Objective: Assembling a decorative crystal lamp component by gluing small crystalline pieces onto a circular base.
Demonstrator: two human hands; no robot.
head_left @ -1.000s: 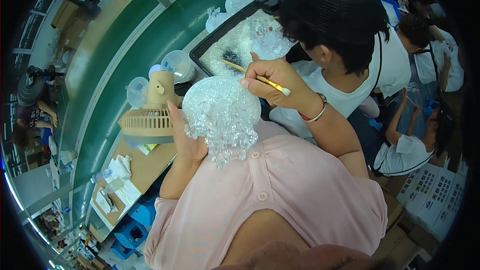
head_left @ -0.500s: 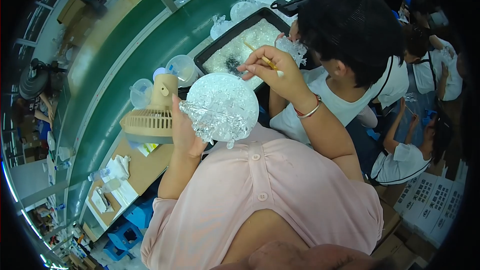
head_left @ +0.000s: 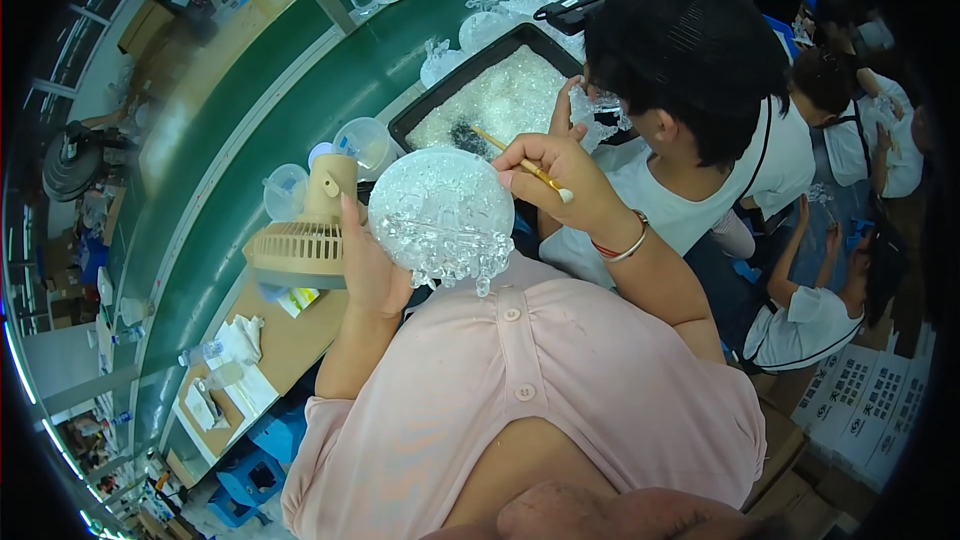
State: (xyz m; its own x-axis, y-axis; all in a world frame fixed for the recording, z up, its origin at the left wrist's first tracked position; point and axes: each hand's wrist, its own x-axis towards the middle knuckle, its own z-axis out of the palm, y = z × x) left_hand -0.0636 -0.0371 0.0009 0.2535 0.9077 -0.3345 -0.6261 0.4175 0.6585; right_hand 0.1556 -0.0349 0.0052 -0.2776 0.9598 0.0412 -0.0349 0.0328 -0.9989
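Note:
My left hand supports a clear ornament with a round, glitter-covered white base. The base faces up toward me, and the clear decorative part hangs off its near side. In my right hand is a thin yellow-handled brush, its pale tip pointing back toward my wrist. Fingertips of that hand are at the right rim of the base; whether they press on it I cannot tell. Just beyond lies a black tray filled with white glittery grains.
A beige fan and clear plastic cups stand left of my hands. Close on my right, a co-worker in a black cap handles another clear piece. Finished-looking ornaments line the green belt.
My right hand has come down to the rim of the base, and the brush lies at a different angle. The ornament has turned slightly in my left hand. The co-worker's hand has risen.

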